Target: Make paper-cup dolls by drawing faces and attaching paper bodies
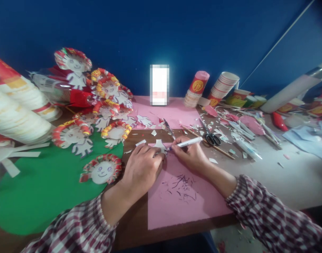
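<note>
My right hand point(190, 155) grips a white marker point(188, 142), its tip touching the edge of a small white paper cutout point(159, 143). Fingers bent and close together, my left hand point(143, 165) presses that cutout down on the pink sheet point(161, 214); part of the cutout is hidden under it. Dark marker strokes cover the sheet below my hands. Left of my left hand, a paper doll head point(102, 172) with a drawn smiling face and a red wrapped ring lies on a green mat point(45, 196).
Several finished paper dolls point(76, 65) are piled at the back left near stacked paper cups point(15, 112). Black-handled scissors point(213, 138), a wooden stick point(221, 151) and paper scraps lie to the right. More cup stacks point(224, 86) stand by the blue wall point(110, 31).
</note>
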The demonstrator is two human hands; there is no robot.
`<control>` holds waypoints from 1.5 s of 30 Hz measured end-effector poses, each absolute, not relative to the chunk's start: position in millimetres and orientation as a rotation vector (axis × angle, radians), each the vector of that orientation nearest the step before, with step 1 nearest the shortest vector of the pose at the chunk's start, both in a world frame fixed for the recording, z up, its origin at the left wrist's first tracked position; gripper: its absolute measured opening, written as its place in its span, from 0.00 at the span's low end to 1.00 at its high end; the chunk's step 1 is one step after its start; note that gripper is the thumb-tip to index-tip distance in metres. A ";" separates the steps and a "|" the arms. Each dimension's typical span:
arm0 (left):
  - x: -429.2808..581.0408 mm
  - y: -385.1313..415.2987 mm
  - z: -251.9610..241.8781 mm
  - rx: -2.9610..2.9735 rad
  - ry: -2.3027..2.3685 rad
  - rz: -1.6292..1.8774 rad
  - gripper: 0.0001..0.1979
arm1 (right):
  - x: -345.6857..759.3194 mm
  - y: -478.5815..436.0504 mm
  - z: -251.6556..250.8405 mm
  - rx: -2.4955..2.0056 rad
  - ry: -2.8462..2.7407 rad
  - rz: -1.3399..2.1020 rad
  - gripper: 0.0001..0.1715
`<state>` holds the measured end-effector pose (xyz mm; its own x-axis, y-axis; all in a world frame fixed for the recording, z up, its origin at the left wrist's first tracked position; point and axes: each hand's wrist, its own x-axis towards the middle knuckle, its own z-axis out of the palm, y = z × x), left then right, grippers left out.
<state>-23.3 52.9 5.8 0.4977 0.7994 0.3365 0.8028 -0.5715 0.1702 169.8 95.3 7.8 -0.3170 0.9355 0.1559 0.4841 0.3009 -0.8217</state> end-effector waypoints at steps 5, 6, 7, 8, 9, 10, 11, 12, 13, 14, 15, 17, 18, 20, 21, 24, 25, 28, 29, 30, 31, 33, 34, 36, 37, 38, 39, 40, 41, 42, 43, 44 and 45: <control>-23.2 52.6 5.6 -2.702 -1.462 -0.553 0.11 | 169.9 94.6 7.6 -1.264 -1.919 0.914 0.08; -23.2 52.5 5.7 -2.703 -1.466 -0.546 0.11 | 169.9 94.5 7.8 -1.262 -1.919 0.912 0.08; -23.3 52.6 5.8 -2.705 -1.468 -0.540 0.11 | 169.8 94.5 8.0 -1.260 -1.919 0.911 0.08; -23.3 52.6 5.8 -2.707 -1.470 -0.537 0.11 | 169.6 94.5 8.3 -1.257 -1.918 0.911 0.07; -23.3 52.8 5.8 -2.707 -1.470 -0.538 0.11 | 169.5 94.5 8.4 -1.255 -1.916 0.912 0.07; -23.3 52.9 5.7 -2.706 -1.467 -0.540 0.11 | 169.3 94.6 8.6 -1.254 -1.912 0.916 0.07; -23.3 53.1 5.6 -2.705 -1.462 -0.543 0.11 | 169.2 94.6 8.7 -1.255 -1.909 0.920 0.07; -23.2 53.3 5.5 -2.703 -1.457 -0.548 0.11 | 169.1 94.7 8.7 -1.256 -1.907 0.923 0.06; -23.1 53.6 5.4 -2.701 -1.452 -0.550 0.11 | 169.2 94.7 8.6 -1.256 -1.907 0.925 0.06; -22.9 53.8 5.3 -2.698 -1.449 -0.553 0.10 | 169.3 94.8 8.5 -1.255 -1.909 0.927 0.07; -22.8 53.9 5.4 -2.696 -1.449 -0.554 0.10 | 169.4 94.8 8.4 -1.254 -1.912 0.925 0.07; -22.8 54.1 5.5 -2.691 -1.453 -0.557 0.10 | 169.8 95.0 8.1 -1.246 -1.919 0.916 0.06; -22.8 54.1 5.7 -2.692 -1.454 -0.557 0.10 | 169.9 95.0 8.0 -1.244 -1.920 0.911 0.06; -23.1 53.8 5.8 -2.692 -1.458 -0.556 0.10 | 169.9 95.1 8.2 -1.240 -1.922 0.910 0.06; -23.3 53.7 5.9 -2.693 -1.459 -0.553 0.10 | 169.8 95.2 8.4 -1.239 -1.921 0.913 0.07; -23.6 53.4 5.8 -2.690 -1.461 -0.556 0.10 | 169.2 95.0 9.3 -1.240 -1.915 0.922 0.07; -23.5 53.5 5.7 -2.689 -1.460 -0.560 0.10 | 169.0 94.9 9.5 -1.240 -1.915 0.923 0.07; -22.8 53.9 5.5 -2.686 -1.457 -0.566 0.10 | 168.7 94.4 10.0 -1.241 -1.916 0.921 0.07; -22.6 54.1 5.4 -2.684 -1.457 -0.567 0.10 | 168.7 94.3 10.1 -1.241 -1.917 0.920 0.07; -22.5 54.2 5.2 -2.683 -1.456 -0.567 0.10 | 168.7 94.3 10.1 -1.243 -1.917 0.920 0.07; -22.5 54.3 5.1 -2.681 -1.454 -0.569 0.10 | 168.8 94.4 10.2 -1.246 -1.916 0.921 0.07; -22.7 54.2 5.0 -2.680 -1.449 -0.574 0.10 | 169.2 95.0 10.4 -1.249 -1.895 0.932 0.07; -22.9 54.0 5.0 -2.682 -1.448 -0.575 0.10 | 169.5 95.5 10.8 -1.246 -1.873 0.943 0.07; -23.1 53.6 5.4 -2.686 -1.452 -0.570 0.10 | 169.9 96.3 11.8 -1.227 -1.820 0.971 0.06; -23.1 53.4 5.6 -2.689 -1.458 -0.564 0.10 | 169.9 96.6 12.4 -1.215 -1.793 0.985 0.06; -22.9 53.4 5.9 -2.694 -1.466 -0.557 0.10 | 169.8 96.6 12.9 -1.204 -1.773 1.002 0.05; -22.7 53.5 6.2 -2.698 -1.475 -0.552 0.10 | 169.7 96.5 13.2 -1.196 -1.759 1.019 0.05; -22.4 53.7 6.4 -2.704 -1.485 -0.548 0.10 | 169.4 96.2 13.2 -1.192 -1.753 1.035 0.04; -22.1 54.0 6.5 -2.709 -1.493 -0.546 0.09 | 169.1 95.8 12.8 -1.187 -1.752 1.047 0.04; -21.8 54.4 6.6 -2.714 -1.499 -0.546 0.09 | 168.8 95.4 12.1 -1.184 -1.756 1.051 0.04; -21.7 54.6 6.6 -2.719 -1.502 -0.547 0.09 | 168.6 95.1 11.1 -1.181 -1.765 1.046 0.04; -21.6 54.8 6.5 -2.723 -1.503 -0.550 0.09 | 168.4 95.0 9.8 -1.183 -1.777 1.034 0.04; -21.6 54.9 6.4 -2.724 -1.502 -0.554 0.10 | 168.4 94.9 8.5 -1.188 -1.790 1.018 0.04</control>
<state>-21.6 54.9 6.4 0.4866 0.8229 0.2934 0.8165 -0.5478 0.1823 168.4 94.9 8.5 -0.2922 0.9441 0.1527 0.3518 0.2546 -0.9008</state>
